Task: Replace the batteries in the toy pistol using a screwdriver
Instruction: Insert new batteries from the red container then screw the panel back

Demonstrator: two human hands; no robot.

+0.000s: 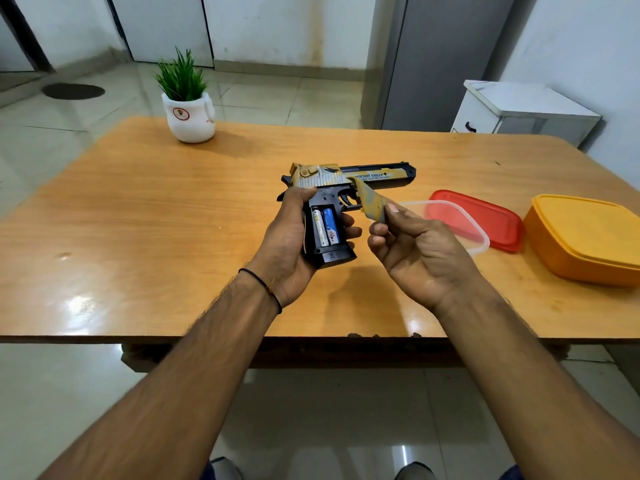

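Note:
A gold, silver and black toy pistol (374, 174) is held above the wooden table (173, 216), barrel pointing right. My left hand (289, 244) grips its handle from the left. The battery compartment in the grip lies uncovered, showing two batteries (325, 226), one white and one blue. My right hand (415, 251) pinches the gold battery cover (372, 204) between thumb and fingers, just right of the grip, near the trigger guard. No screwdriver is visible.
A clear plastic container (478, 237) sits behind my right hand, with a red lid (485, 218) beside it. An orange lidded box (588, 237) stands at the right edge. A potted plant in a white pot (188, 116) is at the back left.

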